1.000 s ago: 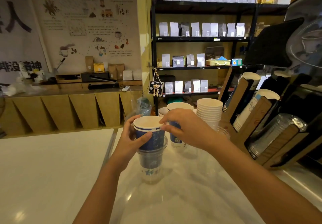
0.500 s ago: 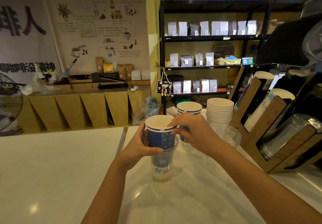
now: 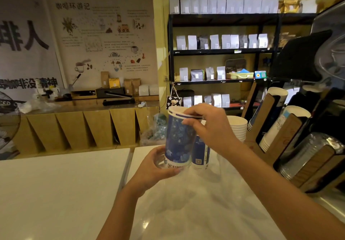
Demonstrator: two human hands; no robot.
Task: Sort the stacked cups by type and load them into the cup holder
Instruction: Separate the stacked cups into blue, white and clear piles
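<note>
right hand [image 3: 209,127] pinches the rim of the blue paper cup [image 3: 179,139] between thumb and fingers. left hand [image 3: 158,167] wraps the clear plastic cup [image 3: 164,163] at its base, above the counter's [image 3: 196,202] far edge. cup holder [image 3: 280,127] stands at the right edge.

1. My right hand [image 3: 209,131] pinched the white rim of the blue paper cup [image 3: 179,139], which was held above the white counter [image 3: 56,193]
2. My left hand [image 3: 158,167] wrapped around the clear plastic cup [image 3: 158,162] at the blue cup's base
3. Just behind stood another blue paper cup [image 3: 200,153], and beside it a stack of white cups [image 3: 238,127]
4. At the right, the wooden cup holder [image 3: 280,140] kept rows of cups lying tilted in its slots
</note>
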